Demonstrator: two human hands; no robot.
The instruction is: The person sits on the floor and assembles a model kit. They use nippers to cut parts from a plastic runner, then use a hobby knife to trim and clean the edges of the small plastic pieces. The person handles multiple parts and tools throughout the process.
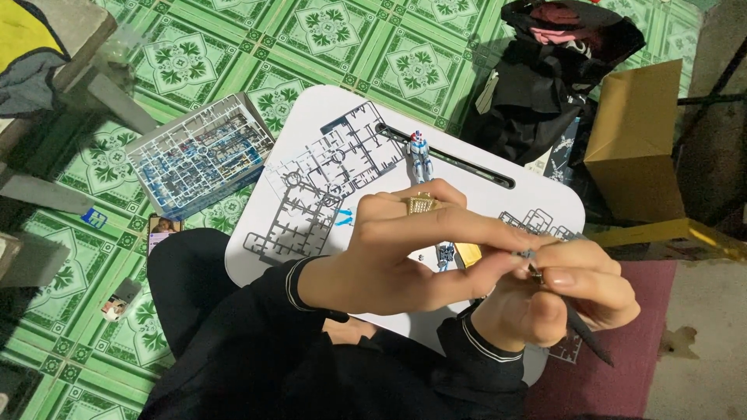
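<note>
Grey-blue plastic model part [526, 254]: tiny, light, brittle; pinched at its edges between my left hand [397, 253] and right hand [564, 292] fingertips, both closed.

The small grey part [527, 254] pinched between the hands is mostly covered by fingertips, and its shape cannot be made out. The dark tool [585, 336] in the right hand [572, 292] is hidden along its upper length by the fingers; only its lower end is seen. Part of the white surface [498, 198] is concealed behind both hands and the dark sleeves. The parts frame [564, 351] under the right wrist is largely covered. The details of the small figure [421, 156] are too fine to be told. The cardboard box [634, 144] is partly hidden by the dark bag [545, 85], and the cloth [23, 54] at the top left is cut off by the edge.
</note>
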